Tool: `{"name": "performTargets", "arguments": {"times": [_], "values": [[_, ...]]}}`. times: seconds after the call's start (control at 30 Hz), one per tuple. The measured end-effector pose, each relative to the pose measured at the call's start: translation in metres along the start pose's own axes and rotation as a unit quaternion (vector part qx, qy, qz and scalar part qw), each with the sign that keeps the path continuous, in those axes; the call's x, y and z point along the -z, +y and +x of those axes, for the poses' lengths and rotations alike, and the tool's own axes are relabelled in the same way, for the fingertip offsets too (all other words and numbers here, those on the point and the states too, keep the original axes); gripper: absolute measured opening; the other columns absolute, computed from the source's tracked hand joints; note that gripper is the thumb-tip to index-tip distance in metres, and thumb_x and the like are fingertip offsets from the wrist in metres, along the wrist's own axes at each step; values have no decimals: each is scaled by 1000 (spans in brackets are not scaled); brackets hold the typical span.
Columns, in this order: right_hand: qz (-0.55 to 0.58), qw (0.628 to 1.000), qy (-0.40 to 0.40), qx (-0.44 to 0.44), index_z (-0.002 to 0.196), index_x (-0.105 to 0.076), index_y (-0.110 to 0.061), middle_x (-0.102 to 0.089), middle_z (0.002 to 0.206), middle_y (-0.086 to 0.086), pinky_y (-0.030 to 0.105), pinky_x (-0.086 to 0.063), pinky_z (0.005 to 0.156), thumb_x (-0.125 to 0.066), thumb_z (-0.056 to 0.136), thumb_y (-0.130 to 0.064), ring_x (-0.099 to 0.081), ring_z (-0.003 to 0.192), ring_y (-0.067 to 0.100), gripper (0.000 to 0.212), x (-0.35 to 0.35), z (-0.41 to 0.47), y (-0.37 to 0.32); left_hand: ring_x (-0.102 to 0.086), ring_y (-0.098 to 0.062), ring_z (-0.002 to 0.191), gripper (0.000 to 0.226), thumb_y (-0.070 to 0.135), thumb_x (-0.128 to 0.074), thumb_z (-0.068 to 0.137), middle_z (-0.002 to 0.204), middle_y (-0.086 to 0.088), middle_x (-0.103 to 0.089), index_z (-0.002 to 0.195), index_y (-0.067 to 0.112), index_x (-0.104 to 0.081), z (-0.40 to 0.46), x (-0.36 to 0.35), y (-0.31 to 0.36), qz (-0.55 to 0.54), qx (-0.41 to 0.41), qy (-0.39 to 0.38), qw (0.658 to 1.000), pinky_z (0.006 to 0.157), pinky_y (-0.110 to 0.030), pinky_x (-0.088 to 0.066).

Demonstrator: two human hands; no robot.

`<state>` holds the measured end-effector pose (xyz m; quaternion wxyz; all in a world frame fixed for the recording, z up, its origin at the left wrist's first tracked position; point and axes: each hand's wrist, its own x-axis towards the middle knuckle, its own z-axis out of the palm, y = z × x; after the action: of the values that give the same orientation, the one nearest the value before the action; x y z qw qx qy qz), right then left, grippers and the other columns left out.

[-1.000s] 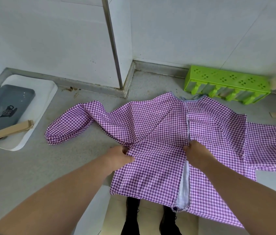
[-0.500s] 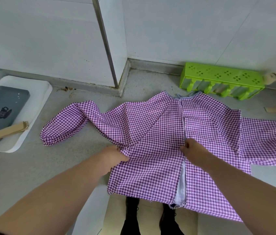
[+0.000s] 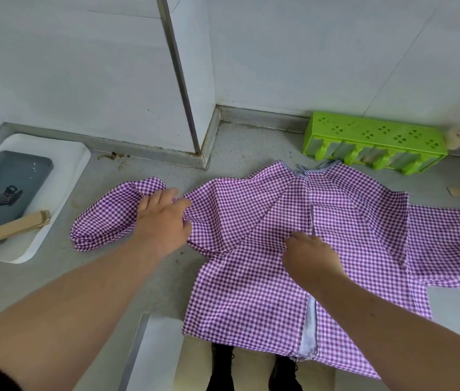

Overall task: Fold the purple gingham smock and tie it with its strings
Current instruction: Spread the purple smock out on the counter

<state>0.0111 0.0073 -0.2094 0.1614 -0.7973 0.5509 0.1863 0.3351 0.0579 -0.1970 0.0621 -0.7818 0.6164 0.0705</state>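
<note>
The purple gingham smock (image 3: 251,277) lies spread on the grey counter, its back slit running down the middle and its hem hanging over the front edge. One sleeve (image 3: 104,221) stretches out to the left, the other (image 3: 449,249) to the right. My left hand (image 3: 164,218) rests on the base of the left sleeve, fingers bunching the cloth there. My right hand (image 3: 310,255) lies flat on the body beside the slit, pressing the fabric down. The strings are hard to make out; a bit of frayed trim shows at the neckline (image 3: 305,170).
A green plastic rack (image 3: 375,142) stands at the back right against the wall. A white tray (image 3: 62,170) at the left holds a grey tray (image 3: 6,190) and a cardboard strip (image 3: 11,227). A wall corner post (image 3: 192,122) juts out behind the smock.
My left hand has left the side of the body and moved up-left onto the base of the left sleeve. My right hand stays by the slit. The sleeve has bunched a little.
</note>
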Motion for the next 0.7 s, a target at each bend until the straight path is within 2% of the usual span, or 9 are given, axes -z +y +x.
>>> {"name": "performTargets", "arguments": {"times": [0.1, 0.23, 0.3, 0.37, 0.43, 0.5, 0.57, 0.63, 0.7], "values": [[-32, 999, -22, -25, 139, -43, -18, -45, 136, 3, 47, -56, 88, -56, 97, -59, -50, 126, 29, 60, 3, 5, -15, -15, -27, 160, 71, 57, -44, 99, 174, -5, -18, 162, 30, -27, 19, 7, -20, 24, 68, -54, 996, 130, -51, -7], [-46, 997, -31, -44, 147, -33, -14, -38, 141, 8, 45, -58, 89, -63, 95, -55, -47, 129, 31, 73, 3, 15, -24, -17, -33, 159, 96, 67, -48, 92, 175, -12, -11, 167, 24, -5, 39, 19, -46, 100, 82, -110, 985, 128, -52, -13], [-44, 997, -34, -53, 148, -32, -13, -38, 141, 7, 45, -57, 90, -67, 91, -59, -48, 130, 31, 81, 8, 18, -24, -32, -33, 152, 97, 70, -52, 90, 168, -12, -31, 165, 22, -15, 47, 22, -51, 96, 106, -140, 980, 122, -50, -23], [-44, 997, -37, -60, 145, -36, -13, -38, 137, 6, 46, -58, 90, -71, 87, -61, -50, 128, 31, 83, 11, 22, -25, -53, -30, 132, 75, 68, -54, 89, 140, -9, -60, 146, 19, -47, 54, 26, -53, 93, 108, -191, 971, 115, -48, -32], [-49, 995, -48, -67, 141, -44, -14, -37, 135, 5, 47, -59, 90, -73, 85, -62, -50, 127, 30, 79, 14, 26, -27, -63, -22, 104, 44, 62, -55, 92, 107, -2, -68, 107, 21, -63, 55, 24, -58, 89, 69, -275, 955, 105, -44, -42], [-53, 994, -61, -73, 139, -49, -15, -34, 136, 5, 48, -59, 89, -73, 84, -63, -50, 127, 30, 76, 18, 27, -27, -64, -18, 90, 33, 53, -58, 95, 98, 0, -67, 94, 20, -64, 53, 19, -61, 42, 34, -355, 933, 90, -36, -52], [-61, 993, -69, -73, 138, -51, -15, -34, 136, 5, 47, -59, 89, -73, 84, -63, -50, 127, 29, 76, 22, 28, -29, -66, -19, 105, 38, 52, -57, 99, 120, -2, -69, 118, 21, -68, 49, 20, -67, -44, -11, -399, 916, 98, -37, -54], [-62, 993, -72, -72, 138, -53, -17, -34, 134, 4, 47, -58, 89, -73, 83, -64, -51, 126, 28, 74, 25, 28, -29, -56, -22, 134, 55, 57, -44, 105, 152, 1, -55, 150, 27, -52, 45, 29, -67, -130, -35, -391, 911, 118, -43, -40], [-61, 992, -80, -75, 137, -54, -17, -34, 135, 3, 47, -58, 90, -74, 83, -63, -51, 127, 28, 74, 28, 29, -31, -44, -24, 147, 57, 55, -32, 110, 162, 2, -44, 161, 28, -38, 43, 39, -69, -166, -18, -382, 909, 124, -42, -30]]}}
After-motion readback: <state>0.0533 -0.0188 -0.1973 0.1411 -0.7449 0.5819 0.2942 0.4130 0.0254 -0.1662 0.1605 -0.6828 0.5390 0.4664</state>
